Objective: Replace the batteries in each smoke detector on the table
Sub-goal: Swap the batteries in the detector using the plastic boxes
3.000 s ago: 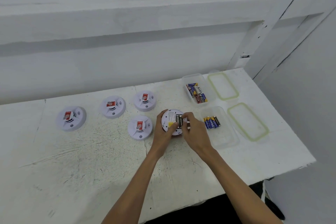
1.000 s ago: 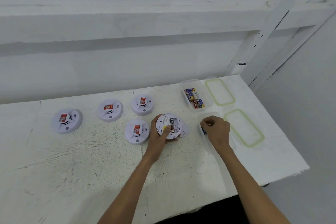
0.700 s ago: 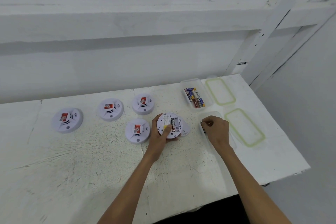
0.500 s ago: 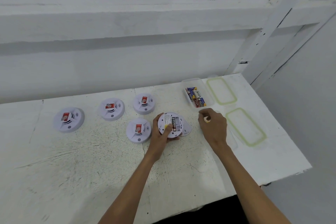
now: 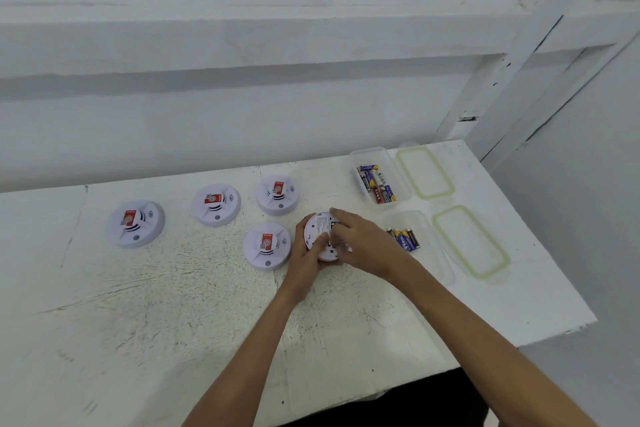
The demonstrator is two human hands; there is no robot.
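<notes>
White smoke detector (image 5: 317, 228) upside down on tabletop (image 5: 173, 305), left hand (image 5: 306, 267) gripping its 7 o'clock edge. Right hand (image 5: 363, 246) covers 3 o'clock half; can't tell if it holds anything.

The counter (image 5: 138, 322) was white, crazed with fine dark cracks and specks. The smoke detectors (image 5: 135, 224) were white, each with a red label (image 5: 266, 241) and black curved lines. The batteries (image 5: 375, 184) were blue, gold, red and black. The lids (image 5: 471, 241) had pale green rims.
</notes>
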